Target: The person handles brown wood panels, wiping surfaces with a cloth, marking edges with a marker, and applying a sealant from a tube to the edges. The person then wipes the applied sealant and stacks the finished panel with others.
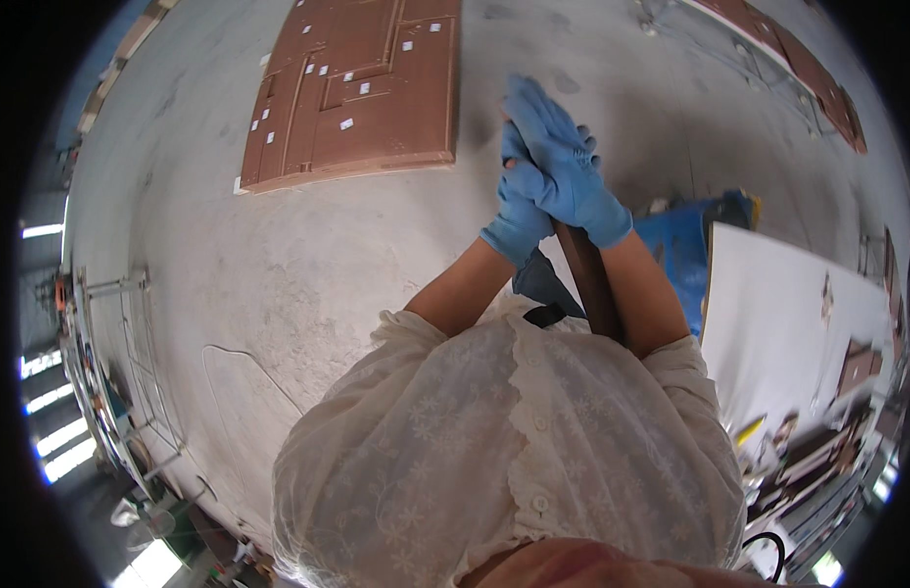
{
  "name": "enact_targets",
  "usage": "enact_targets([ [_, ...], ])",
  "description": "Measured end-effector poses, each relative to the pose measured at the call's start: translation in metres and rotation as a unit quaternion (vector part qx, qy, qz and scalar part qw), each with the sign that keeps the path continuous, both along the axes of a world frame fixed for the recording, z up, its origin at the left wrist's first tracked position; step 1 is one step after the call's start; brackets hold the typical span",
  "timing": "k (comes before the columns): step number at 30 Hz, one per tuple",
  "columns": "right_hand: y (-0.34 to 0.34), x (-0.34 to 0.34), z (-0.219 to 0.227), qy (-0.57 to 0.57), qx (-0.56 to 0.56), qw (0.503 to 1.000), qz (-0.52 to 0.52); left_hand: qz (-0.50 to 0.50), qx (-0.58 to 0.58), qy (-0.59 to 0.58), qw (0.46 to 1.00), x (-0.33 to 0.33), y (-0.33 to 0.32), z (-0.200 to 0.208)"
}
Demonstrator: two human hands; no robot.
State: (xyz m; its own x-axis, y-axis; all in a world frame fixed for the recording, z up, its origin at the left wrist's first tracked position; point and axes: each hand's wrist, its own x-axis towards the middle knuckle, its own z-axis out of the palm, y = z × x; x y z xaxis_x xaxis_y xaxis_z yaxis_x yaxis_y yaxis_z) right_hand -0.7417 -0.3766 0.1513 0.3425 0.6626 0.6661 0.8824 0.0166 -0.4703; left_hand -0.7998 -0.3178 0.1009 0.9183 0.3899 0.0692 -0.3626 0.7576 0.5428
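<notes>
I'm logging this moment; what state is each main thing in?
Left hand: gloved, against the other, partly hidden
Right hand: gloved, pressed to the left
Brown strip: ends hidden; held or loose, unclear
Brown panel: lying flat, dotted with white labels
Shirt: buttoned
White board: broad side showing, tilt unclear

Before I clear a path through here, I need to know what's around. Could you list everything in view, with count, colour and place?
Door panel: at least one, brown, floor at upper left of centre
Labels: around a dozen, white, on that panel
Other panels: several, brown, upper right
Floor: one, grey, all around
Cord: one, pale, floor at left
Rack: one, grey, left
Windows: several, bright, far left
Board: one, white, right
Sheet or bin: one, blue, beside the board
Bar: one, dark brown, below the hands
Rim clutter: too blurred to count
Blouse: one, off-white, lower centre
Left hand, right hand: two, blue-gloved, together
</notes>
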Motion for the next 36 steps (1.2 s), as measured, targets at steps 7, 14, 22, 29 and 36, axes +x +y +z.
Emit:
enact_targets([
  [7, 0.035, 0.107, -0.023, 0.168, -0.145, 0.958, 0.180, 0.127, -0.089, 0.133, 0.979, 0.098, 0.153, -0.017],
  [14, 0.057, 0.186, -0.024, 0.159, -0.318, 0.911, 0.210, 0.431, -0.142, 0.188, 0.871, 0.083, 0.346, -0.006],
  [22, 0.251, 0.252, -0.040, -0.090, -0.308, 0.939, 0.125, 0.469, -0.180, 0.319, 0.803, 0.176, 0.414, -0.058],
  [29, 0.348, 0.333, -0.077, -0.099, -0.381, 0.913, 0.104, 0.426, -0.156, 0.518, 0.725, 0.254, 0.502, -0.071],
  [36, 0.444, 0.398, -0.122, 0.048, -0.389, 0.898, 0.200, 0.443, -0.165, 0.369, 0.800, 0.295, 0.539, -0.137],
])
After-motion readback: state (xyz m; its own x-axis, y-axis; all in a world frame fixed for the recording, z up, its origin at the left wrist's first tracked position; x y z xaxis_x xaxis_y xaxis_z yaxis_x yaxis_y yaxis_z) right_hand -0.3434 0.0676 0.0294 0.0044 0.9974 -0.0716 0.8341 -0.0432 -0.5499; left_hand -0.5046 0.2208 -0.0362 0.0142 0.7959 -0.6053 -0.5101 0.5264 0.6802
